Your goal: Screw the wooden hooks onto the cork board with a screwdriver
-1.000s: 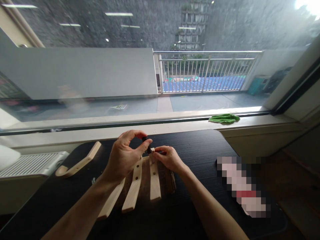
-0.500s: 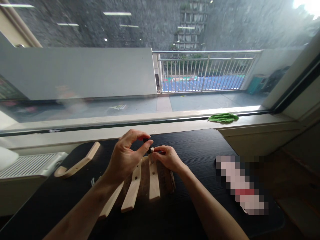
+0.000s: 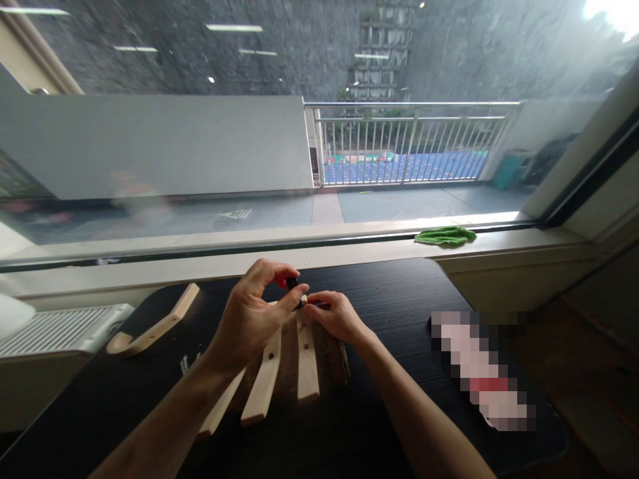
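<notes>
My left hand (image 3: 257, 299) is closed, with thumb and fingers round the black handle (image 3: 291, 284) of what looks like a small screwdriver. Its thin metal shaft points down at a bent wooden piece (image 3: 308, 376) with a hole in it. My right hand (image 3: 339, 316) pinches the upper end of that same piece, close to the tool; its fingertips partly hide the contact. Beside it lies a second wooden piece (image 3: 264, 392) with holes. A third wooden piece (image 3: 222, 406) is partly covered by my left forearm. Beneath their upper ends is a dark brown block (image 3: 329, 359).
Another wooden piece with a curled end (image 3: 154, 330) lies at the left on the black table (image 3: 389, 293). Small metal screws (image 3: 184, 364) lie by my left forearm. A blurred-out pinkish object (image 3: 479, 366) is on the right. A green cloth (image 3: 446, 235) rests on the windowsill.
My left thumb and the black handle have shifted slightly down and to the right. My right hand stays at the wooden piece's upper end.
</notes>
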Tool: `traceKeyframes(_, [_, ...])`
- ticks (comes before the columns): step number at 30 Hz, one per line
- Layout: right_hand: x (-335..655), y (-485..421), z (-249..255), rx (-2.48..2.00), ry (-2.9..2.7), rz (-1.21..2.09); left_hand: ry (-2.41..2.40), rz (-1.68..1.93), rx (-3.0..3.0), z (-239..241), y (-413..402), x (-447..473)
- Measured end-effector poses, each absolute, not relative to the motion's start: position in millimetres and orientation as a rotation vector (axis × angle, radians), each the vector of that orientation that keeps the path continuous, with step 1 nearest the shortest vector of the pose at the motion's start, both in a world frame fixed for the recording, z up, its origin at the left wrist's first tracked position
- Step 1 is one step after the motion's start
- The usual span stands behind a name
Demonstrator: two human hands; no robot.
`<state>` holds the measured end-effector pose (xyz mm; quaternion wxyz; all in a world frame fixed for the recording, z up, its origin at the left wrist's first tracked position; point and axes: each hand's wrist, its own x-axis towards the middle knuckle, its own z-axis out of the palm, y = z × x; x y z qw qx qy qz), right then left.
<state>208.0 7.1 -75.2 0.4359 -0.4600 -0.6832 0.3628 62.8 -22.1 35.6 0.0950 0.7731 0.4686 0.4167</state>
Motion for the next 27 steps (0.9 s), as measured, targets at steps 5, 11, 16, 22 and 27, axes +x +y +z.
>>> traceKeyframes(5, [209.2,6.4,-73.2,-1.142,-1.704,0.9,1.454,1.241,2.226,35.2,-23.5,63.4])
traceKeyframes(11, [208.6,5.4,-72.5,-1.151,-1.704,0.904,1.474,1.207,2.233,36.5,-26.4,62.1])
traceKeyframes(16, [208.6,5.8,-72.7,-1.157,-1.704,0.901,1.402,1.209,2.295,37.5,-25.0,61.6])
traceKeyframes(22, [208.8,6.1,-71.8,-1.148,-1.716,0.898,1.486,1.176,2.244,36.1,-27.0,60.4])
traceKeyframes(27, [208.7,5.8,-73.7,-1.163,-1.715,0.896,1.396,1.205,2.321,36.8,-24.9,60.9])
